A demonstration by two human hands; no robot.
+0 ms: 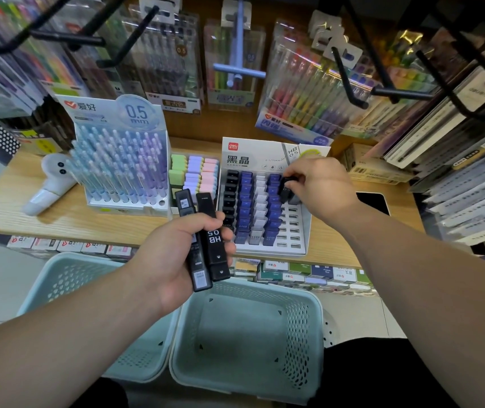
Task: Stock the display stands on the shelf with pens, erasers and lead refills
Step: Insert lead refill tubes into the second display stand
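On the wooden shelf stands a white lead-refill display stand [295, 228] with columns of black, blue and white cases; its rightmost column is mostly open slots. My right hand [319, 184] pinches a black lead refill case [286, 188] at the top of that rightmost column. My left hand [176, 254] grips two black lead refill cases [211, 240], marked HB 0.5, in front of the stand. Left of the stand sit an eraser tray [195, 175] with green, purple and pink erasers and a pen display stand [120, 163] full of pastel pens.
Two pale green perforated baskets [308, 328] [58, 278] stand below the shelf edge. A white handheld device [50, 184] lies at the shelf's left, a black phone [373, 201] at its right. Pen packs hang on black hooks [350, 83] above. Boxed stock lines the lower shelf.
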